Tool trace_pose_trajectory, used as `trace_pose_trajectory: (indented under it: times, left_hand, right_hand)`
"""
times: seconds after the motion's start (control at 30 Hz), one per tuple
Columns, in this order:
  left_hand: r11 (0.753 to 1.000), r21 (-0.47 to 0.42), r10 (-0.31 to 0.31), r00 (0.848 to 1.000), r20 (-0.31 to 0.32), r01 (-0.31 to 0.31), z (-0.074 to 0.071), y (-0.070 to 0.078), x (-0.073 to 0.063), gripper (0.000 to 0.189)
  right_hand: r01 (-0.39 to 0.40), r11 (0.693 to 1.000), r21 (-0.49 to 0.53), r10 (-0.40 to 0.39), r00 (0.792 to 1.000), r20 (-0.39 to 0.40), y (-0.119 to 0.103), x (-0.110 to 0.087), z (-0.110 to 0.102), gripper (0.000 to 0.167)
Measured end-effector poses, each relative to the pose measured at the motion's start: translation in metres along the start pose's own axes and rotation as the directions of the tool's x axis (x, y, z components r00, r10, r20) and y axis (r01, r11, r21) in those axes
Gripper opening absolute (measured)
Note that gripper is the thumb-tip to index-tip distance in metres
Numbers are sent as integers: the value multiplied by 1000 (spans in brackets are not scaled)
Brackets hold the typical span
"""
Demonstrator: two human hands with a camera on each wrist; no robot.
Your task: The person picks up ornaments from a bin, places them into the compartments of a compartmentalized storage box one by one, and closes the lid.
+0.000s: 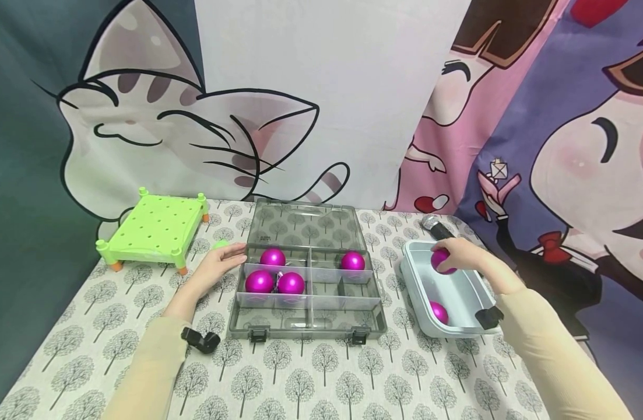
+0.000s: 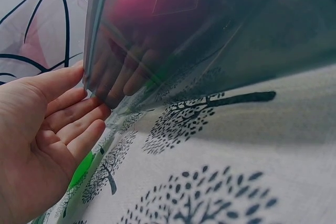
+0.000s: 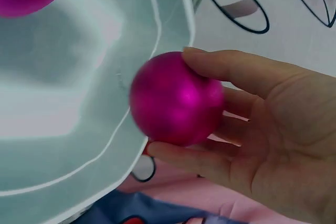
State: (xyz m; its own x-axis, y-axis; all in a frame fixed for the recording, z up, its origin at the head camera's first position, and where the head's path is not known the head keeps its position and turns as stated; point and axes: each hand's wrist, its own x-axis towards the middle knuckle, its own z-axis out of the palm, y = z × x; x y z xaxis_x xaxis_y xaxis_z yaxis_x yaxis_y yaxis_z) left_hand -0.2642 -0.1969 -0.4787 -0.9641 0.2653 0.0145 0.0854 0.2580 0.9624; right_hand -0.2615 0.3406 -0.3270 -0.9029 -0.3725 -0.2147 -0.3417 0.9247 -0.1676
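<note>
A glossy magenta ball (image 3: 176,98) is pinched between the thumb and fingers of my right hand (image 1: 460,255), at the far end of a pale blue plastic bin (image 1: 411,291). Lower in that bin lies a second magenta ball (image 1: 438,312). My left hand (image 1: 221,262), its fingers extended, touches the left side of a grey see-through divider case (image 1: 308,332); the left wrist view shows the fingertips against its wall. The case's lid (image 1: 305,224) is folded back. Several magenta balls (image 1: 291,284) sit in its left compartments, and one ball (image 1: 352,261) in the back right compartment.
A bright green stool-like stand (image 1: 155,227) with orange feet is at the back left. Behind the bin lies a microphone (image 1: 436,226). Part of a small green object (image 1: 221,244) shows beyond my left hand. A cartoon-printed curtain (image 1: 331,87) hangs behind the tree-patterned tablecloth (image 1: 321,379).
</note>
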Motion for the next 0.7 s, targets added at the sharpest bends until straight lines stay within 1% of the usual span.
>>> trace_pose_trajectory:
  times: [0.07, 0.17, 0.27, 0.37, 0.43, 0.5, 0.7]
  left_hand:
    - [1000, 2, 5, 1000, -1, -5, 0, 0, 0, 58]
    - [1000, 5, 13, 1000, -4, -13, 0, -2, 2, 57]
    - [1000, 5, 16, 1000, -7, -16, 0, -3, 3, 57]
    - [1000, -3, 12, 1000, -11, -12, 1, -3, 3, 57]
    - [1000, -9, 11, 1000, -11, -11, 1, -4, 3, 58]
    - [1000, -13, 10, 1000, -12, -10, 1, -4, 3, 58]
    - [1000, -13, 7, 1000, -7, -7, 0, -3, 2, 59]
  right_hand:
    - [18, 1000, -2, -18, 998, -55, -5, 6, 0, 49]
    - [64, 998, -9, -64, 989, -132, -16, 15, 1, 48]
    - [126, 992, -11, -125, 970, -208, -28, 23, 3, 47]
    - [176, 984, 5, -168, 950, -264, -41, 30, 7, 47]
    - [195, 980, 23, -181, 941, -285, -50, 35, 10, 47]
    - [211, 977, 44, -189, 937, -293, -58, 41, 13, 48]
    - [266, 960, 90, -231, 931, -283, -87, 56, 20, 49]
